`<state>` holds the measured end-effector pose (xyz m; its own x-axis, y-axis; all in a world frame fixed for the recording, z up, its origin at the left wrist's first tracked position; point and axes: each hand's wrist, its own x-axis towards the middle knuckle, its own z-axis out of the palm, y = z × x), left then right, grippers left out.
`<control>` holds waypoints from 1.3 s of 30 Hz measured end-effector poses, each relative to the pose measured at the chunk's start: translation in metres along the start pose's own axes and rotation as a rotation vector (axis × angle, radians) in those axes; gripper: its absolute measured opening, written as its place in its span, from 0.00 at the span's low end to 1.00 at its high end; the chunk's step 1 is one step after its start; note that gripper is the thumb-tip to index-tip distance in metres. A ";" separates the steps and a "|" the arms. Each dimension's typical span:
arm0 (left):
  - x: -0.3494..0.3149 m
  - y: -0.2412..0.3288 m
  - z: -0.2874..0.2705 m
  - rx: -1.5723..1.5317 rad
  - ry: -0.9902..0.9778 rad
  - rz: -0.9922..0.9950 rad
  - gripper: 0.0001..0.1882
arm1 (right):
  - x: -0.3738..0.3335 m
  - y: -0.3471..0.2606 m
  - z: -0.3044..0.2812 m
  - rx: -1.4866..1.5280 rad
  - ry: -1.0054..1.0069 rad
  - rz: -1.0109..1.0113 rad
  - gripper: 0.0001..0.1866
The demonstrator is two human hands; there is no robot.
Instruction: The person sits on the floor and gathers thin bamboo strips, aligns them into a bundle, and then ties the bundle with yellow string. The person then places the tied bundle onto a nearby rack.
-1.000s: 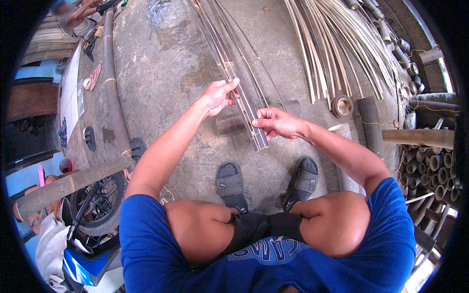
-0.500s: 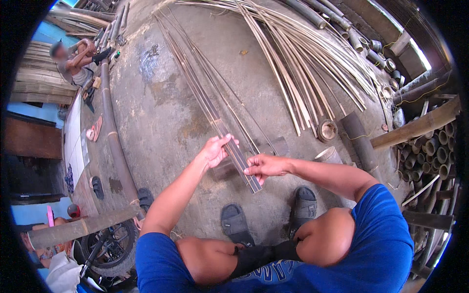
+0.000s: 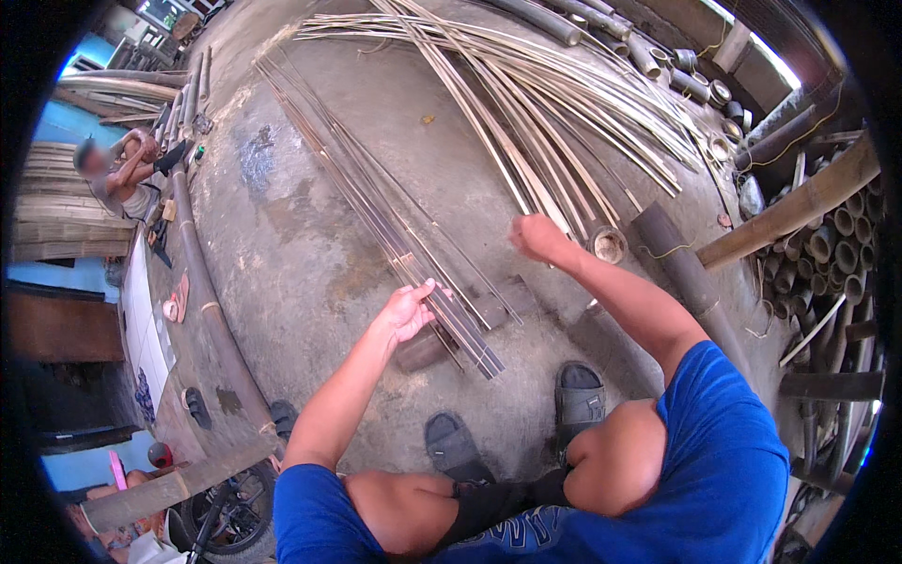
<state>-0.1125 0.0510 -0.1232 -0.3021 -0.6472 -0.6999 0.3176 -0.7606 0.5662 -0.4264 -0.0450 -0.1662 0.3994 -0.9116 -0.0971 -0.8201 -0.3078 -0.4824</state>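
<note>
My left hand [image 3: 410, 310] is closed around a bundle of long, dark bamboo strips [image 3: 460, 336], thumb on top. The bundle stretches away to the far left, its near end above the floor between my feet. My right hand [image 3: 543, 239] is off the bundle, ahead and to the right, by the near ends of a pile of pale bamboo strips [image 3: 554, 179]. Its fingers look curled and slightly blurred; whatever they hold, if anything, is hidden. Beside the held bundle lie a few thin loose strips [image 3: 442, 240], crossing a dark block [image 3: 512, 299].
A short bamboo piece [image 3: 608, 245] and a thick dark pole [image 3: 678, 249] lie to my right. Stacked bamboo tubes [image 3: 827, 244] fill the right side. A long pole [image 3: 209, 305] runs along the left, where a person [image 3: 117, 179] sits. A motorcycle wheel [image 3: 230, 512] is at lower left.
My right hand has let go of the bundle's near end and moved forward and right to the pale strips. My left hand still grips the bundle. The view has shifted slightly.
</note>
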 end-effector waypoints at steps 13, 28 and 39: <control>0.012 -0.008 -0.003 -0.004 0.042 -0.032 0.11 | -0.014 0.021 -0.001 0.192 0.192 0.338 0.19; -0.006 -0.007 -0.007 -0.025 0.029 0.003 0.12 | -0.021 0.002 -0.011 0.055 0.278 0.276 0.16; -0.001 -0.008 -0.006 0.004 0.039 -0.009 0.12 | -0.006 0.018 0.026 -0.522 0.098 0.285 0.14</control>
<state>-0.1093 0.0585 -0.1299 -0.2693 -0.6383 -0.7212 0.3113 -0.7663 0.5620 -0.4328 -0.0380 -0.1972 0.1151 -0.9911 -0.0669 -0.9920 -0.1182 0.0442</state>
